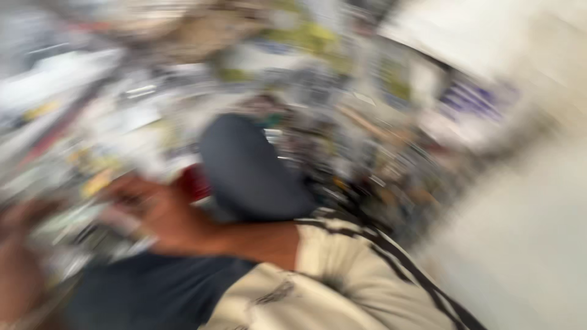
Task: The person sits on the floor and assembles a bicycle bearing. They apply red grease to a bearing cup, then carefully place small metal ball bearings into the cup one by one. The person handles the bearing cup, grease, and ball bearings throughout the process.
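Blurred reach across a cluttered spot

The right hand (156, 214), in a cream striped sleeve (342, 269), stretches left beside a dark rounded object (251, 171) and something red (194, 182); its grip cannot be told. The left hand (18, 263) smears at the lower left edge.

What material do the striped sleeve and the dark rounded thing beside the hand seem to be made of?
The striped sleeve looks like soft woven cloth, cream with dark stripes; it folds and creases. The dark rounded thing looks matte, dark blue-grey, with no shine, perhaps fabric or plastic. The motion blur leaves this open. The hand is too blurred to judge its grip.
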`<act>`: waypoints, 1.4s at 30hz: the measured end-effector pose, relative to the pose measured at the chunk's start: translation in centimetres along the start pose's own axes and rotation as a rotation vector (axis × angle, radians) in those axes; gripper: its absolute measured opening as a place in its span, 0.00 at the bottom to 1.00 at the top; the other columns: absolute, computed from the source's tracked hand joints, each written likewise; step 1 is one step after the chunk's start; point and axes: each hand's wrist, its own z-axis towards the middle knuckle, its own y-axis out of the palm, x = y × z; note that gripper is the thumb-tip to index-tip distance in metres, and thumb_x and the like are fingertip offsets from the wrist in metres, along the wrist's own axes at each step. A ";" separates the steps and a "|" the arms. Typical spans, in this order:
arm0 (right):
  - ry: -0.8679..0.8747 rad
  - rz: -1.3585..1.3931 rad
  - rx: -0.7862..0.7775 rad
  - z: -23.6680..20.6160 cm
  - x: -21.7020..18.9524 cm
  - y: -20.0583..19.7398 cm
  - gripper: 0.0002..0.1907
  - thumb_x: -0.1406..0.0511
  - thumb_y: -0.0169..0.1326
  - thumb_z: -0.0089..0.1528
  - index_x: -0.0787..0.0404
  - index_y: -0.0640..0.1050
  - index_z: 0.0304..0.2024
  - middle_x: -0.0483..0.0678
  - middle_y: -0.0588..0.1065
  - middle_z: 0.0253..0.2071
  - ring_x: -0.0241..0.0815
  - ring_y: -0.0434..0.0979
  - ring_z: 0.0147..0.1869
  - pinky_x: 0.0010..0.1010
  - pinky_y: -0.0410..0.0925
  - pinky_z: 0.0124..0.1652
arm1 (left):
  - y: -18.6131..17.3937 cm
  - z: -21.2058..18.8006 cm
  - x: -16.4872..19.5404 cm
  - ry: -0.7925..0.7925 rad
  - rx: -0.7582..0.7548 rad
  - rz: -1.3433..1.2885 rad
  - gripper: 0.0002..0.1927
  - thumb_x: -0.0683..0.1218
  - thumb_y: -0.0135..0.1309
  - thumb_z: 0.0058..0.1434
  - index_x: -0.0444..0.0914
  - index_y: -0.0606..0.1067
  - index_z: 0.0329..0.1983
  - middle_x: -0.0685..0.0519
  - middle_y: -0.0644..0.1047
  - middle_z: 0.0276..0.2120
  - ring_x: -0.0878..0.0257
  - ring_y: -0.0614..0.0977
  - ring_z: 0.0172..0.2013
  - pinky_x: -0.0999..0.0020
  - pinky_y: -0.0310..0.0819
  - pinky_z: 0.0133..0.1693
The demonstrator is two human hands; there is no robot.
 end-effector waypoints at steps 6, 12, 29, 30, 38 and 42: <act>0.090 -0.062 0.025 2.0 -4.8 -2.3 0.12 0.71 0.58 0.67 0.64 0.77 0.53 0.46 0.78 0.46 0.34 0.77 0.51 0.27 0.73 0.51 | 0.5 0.9 3.3 -0.075 -0.083 0.038 0.21 0.36 0.51 0.70 0.32 0.73 0.66 0.46 0.84 0.42 0.65 0.72 0.30 0.72 0.67 0.33; -0.010 -0.104 0.043 3.9 -6.3 -3.5 0.12 0.72 0.59 0.68 0.66 0.76 0.53 0.47 0.78 0.46 0.33 0.77 0.51 0.24 0.71 0.53 | 3.2 3.2 6.0 0.100 -0.227 -0.084 0.19 0.39 0.51 0.73 0.32 0.71 0.66 0.49 0.85 0.44 0.69 0.83 0.43 0.73 0.78 0.45; 0.034 0.217 0.283 7.3 -5.6 -4.1 0.21 0.71 0.59 0.63 0.57 0.71 0.58 0.46 0.76 0.44 0.35 0.77 0.44 0.26 0.73 0.45 | 3.0 7.3 -1.6 0.031 -0.195 -0.524 0.16 0.41 0.52 0.70 0.32 0.72 0.60 0.50 0.84 0.43 0.65 0.86 0.43 0.68 0.84 0.43; 0.049 0.228 0.283 7.4 -5.4 -4.1 0.21 0.69 0.59 0.64 0.57 0.70 0.59 0.47 0.76 0.43 0.36 0.78 0.44 0.26 0.73 0.45 | 3.1 7.4 -1.7 0.030 -0.192 -0.525 0.16 0.41 0.52 0.71 0.33 0.72 0.60 0.50 0.84 0.43 0.65 0.86 0.43 0.68 0.84 0.44; 0.087 0.234 0.250 8.1 -5.6 -2.6 0.24 0.66 0.54 0.70 0.60 0.66 0.67 0.47 0.77 0.48 0.37 0.79 0.47 0.27 0.74 0.47 | 2.6 6.5 -1.4 0.049 -0.173 -0.532 0.11 0.37 0.55 0.69 0.36 0.75 0.54 0.52 0.83 0.46 0.65 0.83 0.45 0.68 0.82 0.49; 0.172 0.365 0.313 7.8 -6.9 -1.4 0.29 0.63 0.51 0.61 0.59 0.65 0.65 0.54 0.81 0.46 0.41 0.82 0.46 0.32 0.76 0.47 | 1.4 5.7 -0.8 0.318 -0.122 -0.305 0.18 0.28 0.51 0.57 0.38 0.81 0.45 0.49 0.79 0.53 0.56 0.81 0.56 0.65 0.77 0.56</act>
